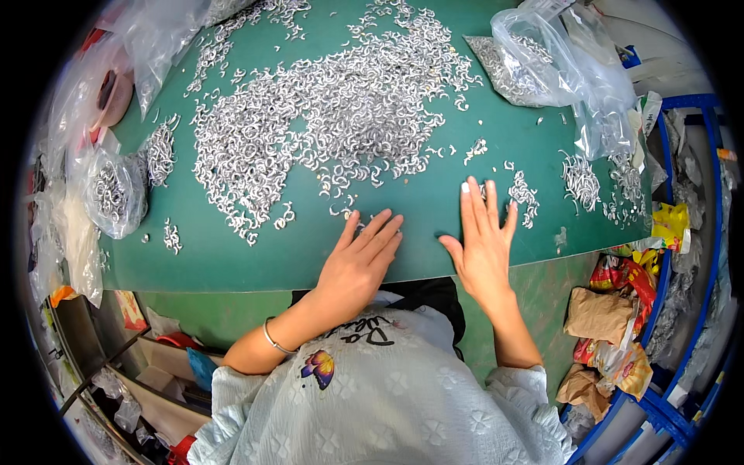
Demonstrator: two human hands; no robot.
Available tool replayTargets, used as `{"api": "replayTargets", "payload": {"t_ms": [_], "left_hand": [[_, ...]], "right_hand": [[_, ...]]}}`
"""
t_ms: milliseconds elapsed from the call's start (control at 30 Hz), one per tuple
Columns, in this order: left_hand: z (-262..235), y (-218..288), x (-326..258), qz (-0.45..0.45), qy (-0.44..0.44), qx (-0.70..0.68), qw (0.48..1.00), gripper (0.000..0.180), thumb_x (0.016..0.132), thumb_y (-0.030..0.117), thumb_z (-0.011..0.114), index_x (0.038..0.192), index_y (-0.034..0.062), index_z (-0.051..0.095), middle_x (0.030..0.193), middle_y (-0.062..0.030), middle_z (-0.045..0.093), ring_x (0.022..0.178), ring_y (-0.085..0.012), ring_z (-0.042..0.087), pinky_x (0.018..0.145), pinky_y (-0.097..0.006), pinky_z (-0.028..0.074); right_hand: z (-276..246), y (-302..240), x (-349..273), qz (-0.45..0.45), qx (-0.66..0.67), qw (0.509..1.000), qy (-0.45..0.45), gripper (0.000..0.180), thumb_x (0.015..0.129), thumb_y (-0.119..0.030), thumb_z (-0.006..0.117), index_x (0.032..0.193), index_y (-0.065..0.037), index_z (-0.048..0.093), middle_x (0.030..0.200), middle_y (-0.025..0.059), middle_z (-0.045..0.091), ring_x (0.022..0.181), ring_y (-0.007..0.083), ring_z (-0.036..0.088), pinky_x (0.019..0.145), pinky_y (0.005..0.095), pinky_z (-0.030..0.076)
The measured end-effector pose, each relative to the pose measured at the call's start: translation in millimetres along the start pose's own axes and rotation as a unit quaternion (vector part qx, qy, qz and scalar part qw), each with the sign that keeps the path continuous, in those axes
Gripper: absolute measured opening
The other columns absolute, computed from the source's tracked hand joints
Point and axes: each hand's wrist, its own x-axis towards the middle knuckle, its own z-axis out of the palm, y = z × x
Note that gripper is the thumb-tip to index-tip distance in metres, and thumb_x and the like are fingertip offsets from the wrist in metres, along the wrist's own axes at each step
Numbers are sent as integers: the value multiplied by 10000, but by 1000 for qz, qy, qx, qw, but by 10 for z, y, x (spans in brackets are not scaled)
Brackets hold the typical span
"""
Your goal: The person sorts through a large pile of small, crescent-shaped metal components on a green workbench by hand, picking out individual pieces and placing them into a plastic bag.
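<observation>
A broad heap of small curved silvery-white metal pieces (364, 108) covers the middle of the green tabletop (434, 209). My left hand (360, 260) lies palm down just below the heap's near edge, its fingers stretched out over a few pieces. Further right, my right hand (483, 240) rests flat with fingers spread and the thumb out to the left. Beside its fingertips sits a small cluster of the curved pieces (523, 194). Anything under the palms is hidden.
A clear bag of pieces (515, 70) lies at the far right, and another bag (115, 194) stands at left. Smaller piles (580, 182) sit near the right edge. Blue shelving (701, 232) rises at right; a pink container (116, 97) is at left.
</observation>
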Motion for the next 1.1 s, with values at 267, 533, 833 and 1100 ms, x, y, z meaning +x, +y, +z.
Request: {"api": "replayTargets", "payload": {"t_ms": [267,533,833,1100], "left_hand": [[-40,-37,-28,-7,7,2,1000,345,834,7,617,1173,-59,612,1375,-172,520,1334,-341,443,1102,-580,299],[-53,-28,-43,-9,2,0,1000,352,838,10,609,1188,-27,603,1390,-176,498,1340,-351,428,1101,-584,302],[-71,-77,-90,-48,19,-25,998,346,844,-15,615,1189,-32,600,1399,-159,508,1350,-347,435,1119,-582,270],[-86,-74,-136,-59,18,-57,996,334,848,-16,618,1181,-29,608,1405,-160,504,1355,-352,428,1116,-558,299]], "right_hand": [[-35,328,-89,80,-83,992,48,718,882,-326,650,1444,22,370,1568,111,289,1472,351,184,1117,667,101],[-58,154,492,-3,-20,996,91,665,918,-352,618,1435,2,398,1540,169,316,1445,387,233,1099,674,139],[-133,-102,229,-75,68,994,-35,686,890,-349,644,1434,-9,400,1570,149,255,1464,383,179,1119,650,140],[-205,-37,48,-80,102,991,-34,697,840,-309,693,1407,6,436,1550,118,312,1467,362,193,1108,668,131]]}}
